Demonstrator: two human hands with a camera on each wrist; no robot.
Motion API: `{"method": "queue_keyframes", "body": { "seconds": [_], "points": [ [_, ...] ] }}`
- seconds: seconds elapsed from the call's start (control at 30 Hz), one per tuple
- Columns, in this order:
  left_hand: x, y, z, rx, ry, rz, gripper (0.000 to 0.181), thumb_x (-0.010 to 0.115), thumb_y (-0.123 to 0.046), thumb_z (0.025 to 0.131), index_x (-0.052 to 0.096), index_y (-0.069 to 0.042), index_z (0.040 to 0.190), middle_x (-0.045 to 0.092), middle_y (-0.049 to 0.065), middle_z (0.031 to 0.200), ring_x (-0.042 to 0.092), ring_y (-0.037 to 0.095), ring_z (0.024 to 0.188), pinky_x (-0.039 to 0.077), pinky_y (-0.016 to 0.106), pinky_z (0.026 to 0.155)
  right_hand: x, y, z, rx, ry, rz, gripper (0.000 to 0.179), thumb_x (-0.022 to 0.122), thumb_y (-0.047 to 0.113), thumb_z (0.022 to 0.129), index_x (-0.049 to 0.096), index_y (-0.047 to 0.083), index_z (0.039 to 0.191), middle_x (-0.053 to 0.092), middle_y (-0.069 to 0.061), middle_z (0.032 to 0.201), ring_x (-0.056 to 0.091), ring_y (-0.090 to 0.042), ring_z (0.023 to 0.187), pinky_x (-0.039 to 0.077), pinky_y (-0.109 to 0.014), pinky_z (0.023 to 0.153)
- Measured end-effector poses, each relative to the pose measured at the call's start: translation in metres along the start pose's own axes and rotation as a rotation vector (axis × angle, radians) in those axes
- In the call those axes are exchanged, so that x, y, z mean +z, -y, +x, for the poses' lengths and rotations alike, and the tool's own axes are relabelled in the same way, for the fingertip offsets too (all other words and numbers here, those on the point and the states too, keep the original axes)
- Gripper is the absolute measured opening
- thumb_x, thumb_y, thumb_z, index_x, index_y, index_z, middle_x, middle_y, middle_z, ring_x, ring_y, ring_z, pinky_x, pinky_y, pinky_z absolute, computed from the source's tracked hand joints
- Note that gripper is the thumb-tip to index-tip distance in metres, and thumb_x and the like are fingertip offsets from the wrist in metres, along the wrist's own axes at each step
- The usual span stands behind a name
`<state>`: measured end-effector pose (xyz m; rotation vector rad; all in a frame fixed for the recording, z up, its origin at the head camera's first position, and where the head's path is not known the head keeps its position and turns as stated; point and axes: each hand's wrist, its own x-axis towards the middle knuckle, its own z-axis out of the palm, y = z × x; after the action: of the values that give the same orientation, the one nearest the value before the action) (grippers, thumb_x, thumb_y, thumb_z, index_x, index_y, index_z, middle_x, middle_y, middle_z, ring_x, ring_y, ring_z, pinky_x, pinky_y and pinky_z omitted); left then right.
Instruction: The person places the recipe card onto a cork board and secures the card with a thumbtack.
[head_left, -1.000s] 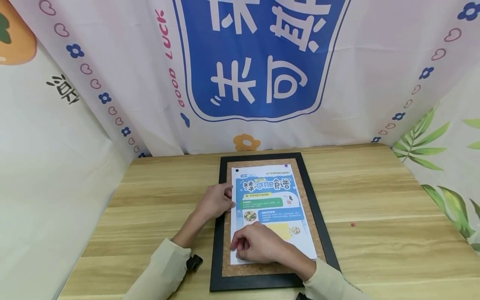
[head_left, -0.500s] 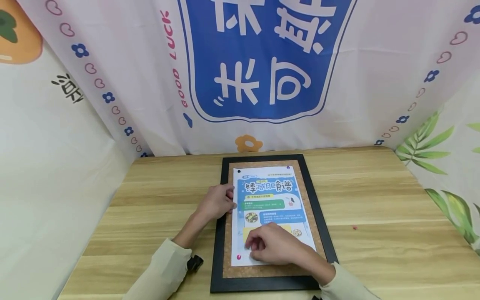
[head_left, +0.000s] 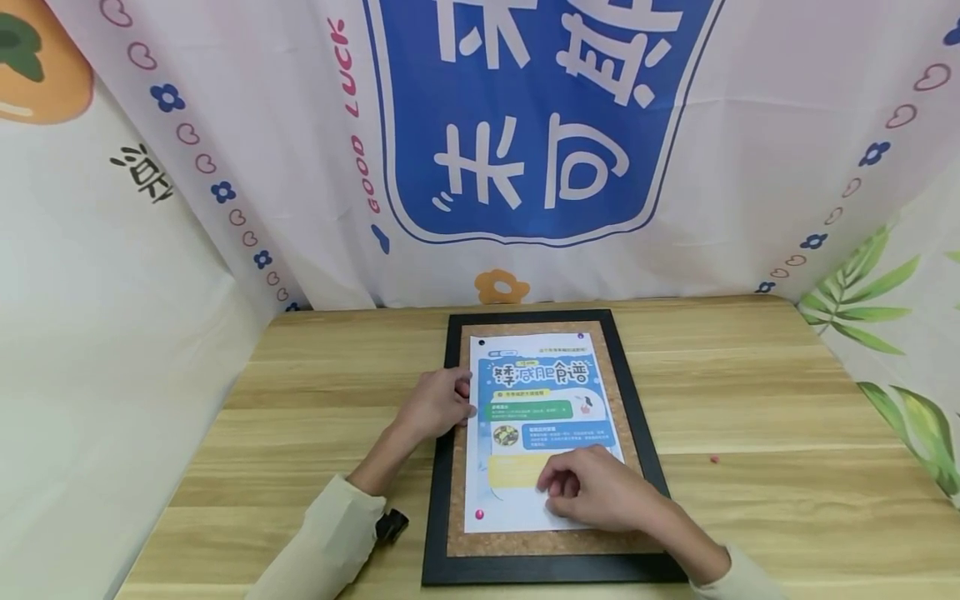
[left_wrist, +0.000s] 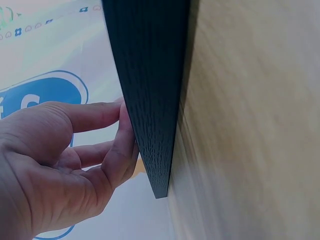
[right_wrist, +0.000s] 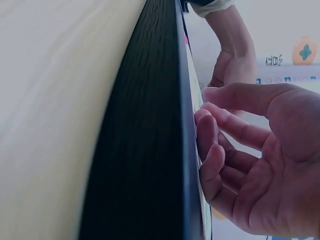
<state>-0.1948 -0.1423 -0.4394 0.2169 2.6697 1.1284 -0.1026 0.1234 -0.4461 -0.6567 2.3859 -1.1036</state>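
Observation:
A printed poster (head_left: 543, 425) lies on a cork board (head_left: 555, 544) with a black frame (head_left: 630, 408). A black push pin (head_left: 482, 342) marks its upper left corner, a purple pin (head_left: 581, 336) the upper right, and a pink pin (head_left: 479, 514) the lower left. My left hand (head_left: 438, 404) rests at the poster's left edge, its fingertips touching there; in the left wrist view the frame hides part of them. Over the poster's lower right is my right hand (head_left: 600, 492), fingers loosely curled with nothing seen between them.
The board lies on a wood-grain table (head_left: 315, 375). To its right sits a tiny red object (head_left: 714, 459). A printed curtain (head_left: 427, 275) hangs behind the table's far edge, and a white cloth (head_left: 97, 375) hangs at the left.
My right hand has moved right from the poster's lower left corner, exposing the pink pin there. The left hand stays at the left edge. The head view has shifted slightly.

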Motion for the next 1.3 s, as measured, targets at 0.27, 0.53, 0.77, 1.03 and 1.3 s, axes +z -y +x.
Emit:
{"method": "queue_keyframes", "body": {
  "seconds": [0.27, 0.53, 0.77, 1.03, 1.3],
  "points": [
    [0.0, 0.001, 0.0, 0.003, -0.001, -0.001, 0.055, 0.076, 0.01, 0.092, 0.06, 0.007, 0.145, 0.065, 0.014, 0.108, 0.067, 0.016, 0.074, 0.062, 0.024, 0.063, -0.012, -0.012, -0.016, 0.048, -0.027, -0.003, 0.009, 0.082, 0.012, 0.093, 0.078, 0.015, 0.1, 0.067, 0.008, 0.083, 0.059, -0.007, 0.074, 0.052, -0.021, 0.065],
    [0.001, 0.001, 0.0, -0.005, 0.005, -0.008, 0.054, 0.075, 0.009, 0.093, 0.06, 0.006, 0.145, 0.064, 0.013, 0.107, 0.066, 0.016, 0.074, 0.061, 0.025, 0.063, -0.027, -0.026, -0.03, 0.083, -0.071, -0.04, 0.009, 0.083, 0.015, 0.093, 0.078, 0.015, 0.101, 0.068, 0.008, 0.084, 0.059, -0.006, 0.074, 0.053, -0.021, 0.064],
    [0.001, 0.001, -0.001, -0.012, 0.013, -0.024, 0.051, 0.075, 0.009, 0.093, 0.061, 0.005, 0.143, 0.062, 0.013, 0.105, 0.066, 0.017, 0.074, 0.061, 0.024, 0.062, -0.04, -0.036, -0.043, 0.112, -0.117, -0.062, 0.009, 0.081, 0.015, 0.095, 0.077, 0.014, 0.104, 0.067, 0.006, 0.086, 0.057, -0.006, 0.075, 0.051, -0.021, 0.064],
    [-0.001, -0.002, -0.002, -0.015, 0.019, -0.02, 0.058, 0.075, 0.008, 0.093, 0.057, 0.007, 0.148, 0.062, 0.012, 0.103, 0.067, 0.017, 0.075, 0.059, 0.023, 0.061, -0.054, -0.054, -0.06, 0.125, -0.187, -0.072, 0.011, 0.08, 0.017, 0.096, 0.078, 0.014, 0.106, 0.07, 0.005, 0.09, 0.058, -0.004, 0.078, 0.052, -0.021, 0.066],
    [-0.001, -0.002, -0.002, -0.018, 0.015, -0.027, 0.058, 0.075, 0.009, 0.093, 0.057, 0.007, 0.148, 0.061, 0.012, 0.1, 0.067, 0.017, 0.073, 0.059, 0.024, 0.063, -0.074, -0.076, -0.082, 0.153, -0.268, -0.177, 0.01, 0.08, 0.018, 0.096, 0.078, 0.014, 0.104, 0.071, 0.009, 0.088, 0.059, 0.001, 0.077, 0.054, -0.021, 0.066]
  ]
}}
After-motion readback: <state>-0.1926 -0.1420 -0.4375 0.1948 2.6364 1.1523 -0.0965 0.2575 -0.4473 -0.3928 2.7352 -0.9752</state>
